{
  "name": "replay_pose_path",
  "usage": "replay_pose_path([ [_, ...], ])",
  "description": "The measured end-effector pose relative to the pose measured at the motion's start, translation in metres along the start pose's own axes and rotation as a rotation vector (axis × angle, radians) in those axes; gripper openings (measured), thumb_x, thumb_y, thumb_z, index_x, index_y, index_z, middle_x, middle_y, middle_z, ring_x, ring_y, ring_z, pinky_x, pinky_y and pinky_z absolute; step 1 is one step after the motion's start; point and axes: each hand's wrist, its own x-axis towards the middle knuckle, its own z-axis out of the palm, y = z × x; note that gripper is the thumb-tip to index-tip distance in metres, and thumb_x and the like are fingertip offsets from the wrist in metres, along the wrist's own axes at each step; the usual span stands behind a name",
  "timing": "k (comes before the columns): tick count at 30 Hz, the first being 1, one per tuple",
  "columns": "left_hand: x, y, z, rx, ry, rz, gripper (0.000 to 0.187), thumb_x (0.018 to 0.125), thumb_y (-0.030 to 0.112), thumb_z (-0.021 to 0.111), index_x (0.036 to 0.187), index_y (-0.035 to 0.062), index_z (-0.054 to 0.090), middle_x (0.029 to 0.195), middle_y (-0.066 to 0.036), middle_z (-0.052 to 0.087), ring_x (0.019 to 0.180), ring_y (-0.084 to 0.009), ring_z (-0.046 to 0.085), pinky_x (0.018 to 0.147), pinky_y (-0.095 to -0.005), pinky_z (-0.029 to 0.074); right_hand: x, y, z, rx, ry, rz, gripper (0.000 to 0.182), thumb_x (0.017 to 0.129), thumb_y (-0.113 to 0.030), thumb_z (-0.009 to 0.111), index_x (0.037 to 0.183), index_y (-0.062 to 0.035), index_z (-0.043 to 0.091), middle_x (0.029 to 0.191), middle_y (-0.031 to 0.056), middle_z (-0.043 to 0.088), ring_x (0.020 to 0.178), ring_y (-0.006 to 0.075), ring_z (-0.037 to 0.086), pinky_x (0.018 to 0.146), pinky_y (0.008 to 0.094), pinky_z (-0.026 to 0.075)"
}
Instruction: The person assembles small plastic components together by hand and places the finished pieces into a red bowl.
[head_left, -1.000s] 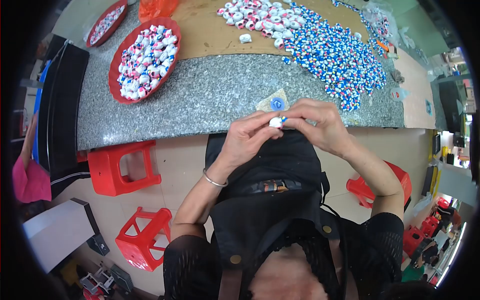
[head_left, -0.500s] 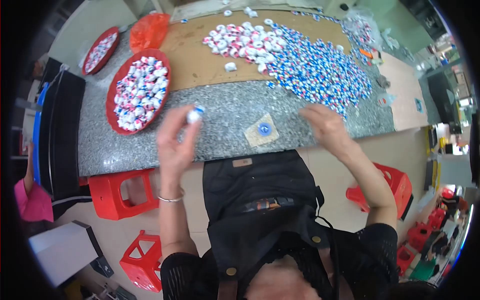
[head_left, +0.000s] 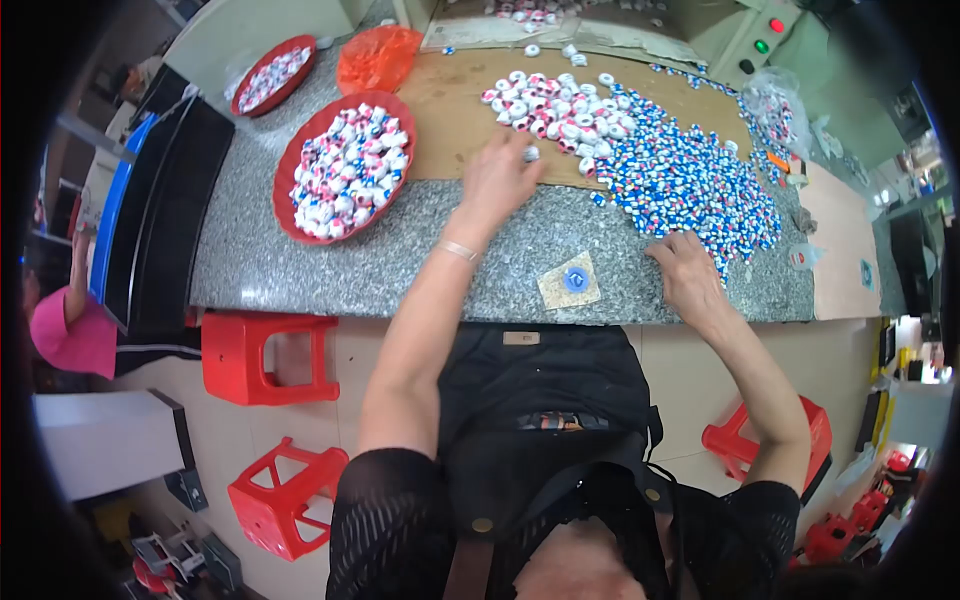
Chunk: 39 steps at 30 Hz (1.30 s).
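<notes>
My left hand (head_left: 500, 175) reaches over the cardboard, with its thumb and forefinger on a small white ring-shaped piece (head_left: 530, 154). Up and to the right lies a heap of white and pink ring-shaped pieces (head_left: 560, 110). My right hand (head_left: 692, 278) rests at the near edge of a spread of small blue-and-white pieces (head_left: 690, 170). Its fingers are curled together, and what they hold, if anything, is hidden. Between the hands, close to the counter's front edge, a round blue piece (head_left: 575, 279) sits on a small beige square pad (head_left: 553, 290).
A red basin (head_left: 283, 185) full of assembled white, pink and blue pieces stands at left, with a smaller red basin (head_left: 312, 42) behind it. An orange plastic bag (head_left: 375, 58) lies beside the cardboard (head_left: 445, 105). Red stools (head_left: 235, 360) stand below the granite counter (head_left: 240, 250).
My left hand has moved forward onto the cardboard, and the white-and-blue piece it held is gone from it. My right hand stays by the blue pieces. The head view has shifted.
</notes>
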Motion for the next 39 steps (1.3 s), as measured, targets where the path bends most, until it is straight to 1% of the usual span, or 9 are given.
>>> replay_pose_path([
  [5,0.019,-0.014,0.02,0.012,-0.101,-0.027,0.03,0.081,0.022,0.07,0.106,0.0049,0.065,0.096,-0.016,0.065,0.085,-0.0306,0.065,0.075,-0.0396,0.052,-0.003,-0.005,0.0,0.007,0.002,-0.025,0.028,0.074,0.01,0.055,0.098,-0.0011,0.065,0.083,0.0134,0.058,0.081,0.0305,0.056,0.071,0.0398,0.048],
  [6,0.018,-0.011,0.017,-0.055,-0.14,-0.057,0.03,0.083,0.02,0.069,0.108,0.0042,0.065,0.097,-0.015,0.065,0.086,-0.028,0.065,0.075,-0.0375,0.052,-0.004,-0.002,0.001,0.042,-0.002,0.034,0.02,0.078,0.002,0.062,0.097,-0.0026,0.064,0.082,0.0141,0.059,0.08,0.0332,0.057,0.074,0.0424,0.048],
  [8,0.0,0.01,-0.015,-0.688,-0.317,-0.352,0.025,0.088,0.013,0.064,0.109,0.0004,0.064,0.102,-0.011,0.066,0.093,-0.0179,0.063,0.08,-0.0304,0.051,-0.003,0.0,-0.001,0.023,-0.059,0.019,0.018,0.079,-0.002,0.065,0.096,-0.0035,0.064,0.083,0.0127,0.06,0.081,0.0313,0.058,0.073,0.0407,0.048],
  [12,-0.074,0.036,-0.052,-1.304,-0.313,-0.38,0.027,0.091,0.008,0.062,0.116,-0.0022,0.059,0.111,-0.012,0.064,0.099,-0.0171,0.062,0.09,-0.0284,0.049,0.006,0.003,-0.004,0.023,0.01,-0.044,0.013,0.076,-0.007,0.066,0.089,-0.0051,0.062,0.079,0.0102,0.057,0.082,0.0274,0.058,0.071,0.0374,0.048],
  [17,-0.143,0.038,-0.062,-1.536,-0.252,-0.587,0.032,0.09,0.008,0.063,0.12,-0.0014,0.057,0.116,-0.016,0.062,0.102,-0.0207,0.062,0.092,-0.0286,0.05,0.007,-0.005,0.006,0.377,0.029,0.047,0.011,0.081,-0.006,0.064,0.091,-0.0021,0.063,0.081,0.0129,0.059,0.08,0.0318,0.062,0.069,0.0416,0.049],
  [21,-0.159,0.048,-0.063,-1.607,-0.234,-0.638,0.036,0.091,0.007,0.062,0.125,-0.0015,0.056,0.115,-0.016,0.063,0.099,-0.0189,0.063,0.09,-0.0279,0.05,-0.001,-0.019,0.006,0.276,-0.112,-0.018,0.02,0.081,-0.001,0.065,0.1,0.0012,0.065,0.092,0.0151,0.065,0.083,0.0326,0.065,0.071,0.0395,0.053],
  [27,-0.156,0.052,-0.059,-1.565,-0.235,-0.537,0.035,0.09,-0.002,0.062,0.124,-0.0034,0.056,0.114,-0.012,0.065,0.099,-0.0155,0.064,0.09,-0.0279,0.051,0.004,-0.023,-0.008,0.202,-0.184,0.007,0.016,0.082,-0.002,0.065,0.098,-0.0003,0.067,0.086,0.0145,0.064,0.075,0.0329,0.063,0.065,0.0408,0.051],
  [33,-0.169,0.047,-0.057,-1.347,-0.161,-0.504,0.036,0.085,-0.008,0.063,0.121,-0.0041,0.058,0.114,-0.011,0.063,0.1,-0.014,0.062,0.09,-0.0253,0.051,0.023,-0.053,-0.015,0.41,-0.055,-0.067,0.012,0.081,-0.005,0.066,0.092,-0.0005,0.067,0.079,0.0137,0.061,0.074,0.034,0.062,0.063,0.0423,0.05],
  [39,-0.16,0.057,-0.064,-1.043,-0.021,-0.352,0.033,0.082,-0.01,0.066,0.115,-0.0047,0.061,0.109,-0.008,0.061,0.095,-0.0133,0.063,0.086,-0.0241,0.053,0.049,-0.065,-0.005,0.261,-0.161,-0.248,0.016,0.073,0.0,0.061,0.088,-0.0006,0.064,0.078,0.0142,0.057,0.075,0.035,0.061,0.065,0.0442,0.05],
])
